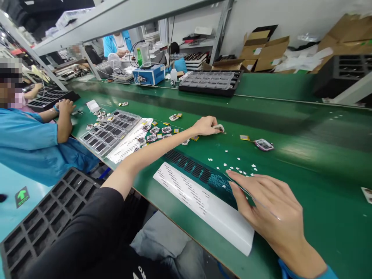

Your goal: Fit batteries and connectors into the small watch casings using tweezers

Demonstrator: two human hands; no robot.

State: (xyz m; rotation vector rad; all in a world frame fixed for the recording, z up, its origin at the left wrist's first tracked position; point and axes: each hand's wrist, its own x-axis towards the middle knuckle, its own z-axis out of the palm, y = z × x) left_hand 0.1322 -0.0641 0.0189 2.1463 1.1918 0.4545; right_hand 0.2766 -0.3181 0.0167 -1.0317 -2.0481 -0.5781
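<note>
My left hand (204, 126) reaches far out over the green belt (305, 128) and pinches a small rectangular device (220, 128) against it. My right hand (271, 207) rests nearer to me and holds thin tweezers (236, 184), whose tip points left at several scattered small white bits (232, 167). A white label sheet (203, 201) lies along the belt's near edge, just left of my right hand. To the right of my left hand lie another small device (263, 145) and a yellow tab (244, 137).
A clear tray of devices (110, 131) and loose devices (157, 131) lie left of my arm. A co-worker in blue (29, 143) sits at the left. A black foam tray (43, 221) is at lower left. A black tray (210, 82) and cardboard boxes (267, 46) stand beyond the belt.
</note>
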